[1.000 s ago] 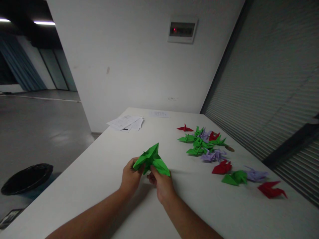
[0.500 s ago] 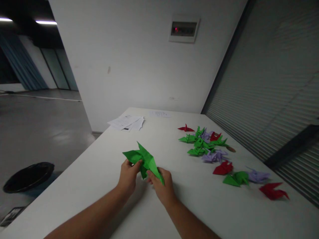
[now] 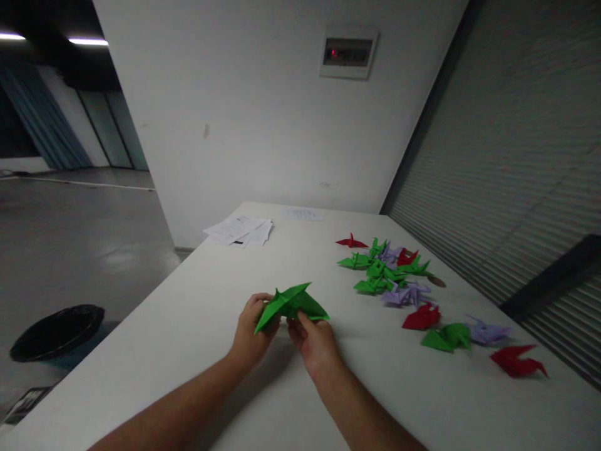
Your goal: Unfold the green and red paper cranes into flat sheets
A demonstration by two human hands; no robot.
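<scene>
A green origami crane (image 3: 292, 300) is held between my two hands above the white table (image 3: 188, 351). My left hand (image 3: 253, 329) is closed on its left side, the fingers partly behind the paper. With thumb and fingers, my right hand (image 3: 313, 338) pinches the lower right part of the crane. Its wings spread out left and right, and a point rises near the left hand. To the right lies a cluster of green, purple and red paper cranes (image 3: 382, 270). Nearer on that side are a red crane (image 3: 518, 361), a green crane (image 3: 447, 337) and a purple crane (image 3: 488, 331).
Printed papers (image 3: 239, 230) lie at the table's far left, with another sheet (image 3: 303, 214) at the back. A black-lined bin (image 3: 56, 332) stands on the floor at left. Window blinds (image 3: 507, 188) border the table's right side, and a wall (image 3: 263, 125) closes the back.
The green crane has been turned and tilted between my hands, so its wings now lie more level. Both hands have shifted slightly right. The cranes on the table stay put.
</scene>
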